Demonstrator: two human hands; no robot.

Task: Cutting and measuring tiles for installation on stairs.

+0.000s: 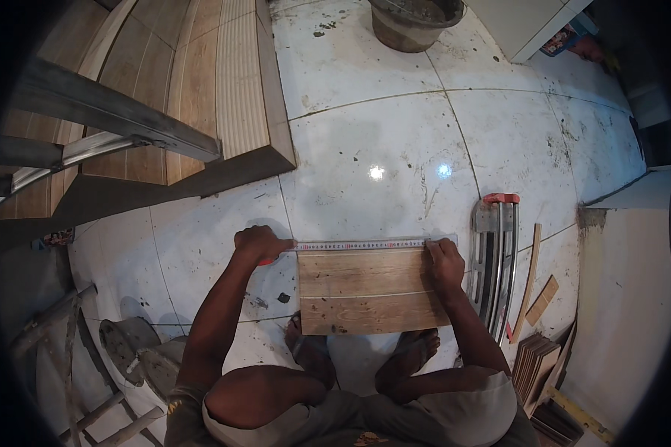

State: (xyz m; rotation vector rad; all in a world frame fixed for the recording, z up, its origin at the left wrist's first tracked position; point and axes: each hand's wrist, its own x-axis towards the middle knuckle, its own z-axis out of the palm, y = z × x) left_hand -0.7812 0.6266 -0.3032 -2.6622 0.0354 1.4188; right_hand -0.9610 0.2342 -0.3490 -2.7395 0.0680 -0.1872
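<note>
A wood-look tile with pale grooves lies on the floor between my feet. Along its far edge a tape measure's blade is stretched straight. My left hand is closed round the tape measure just beyond the tile's far left corner; a bit of red shows under the fingers. At the far right corner my right hand is closed, with fingertips pressing the blade against the tile's edge. The blade's right end is partly hidden by that hand.
A tile cutter with red ends lies right of the tile, near wood strips and stacked cut tiles. Tiled steps and a metal frame rise at left. A dirty bucket stands at the far side.
</note>
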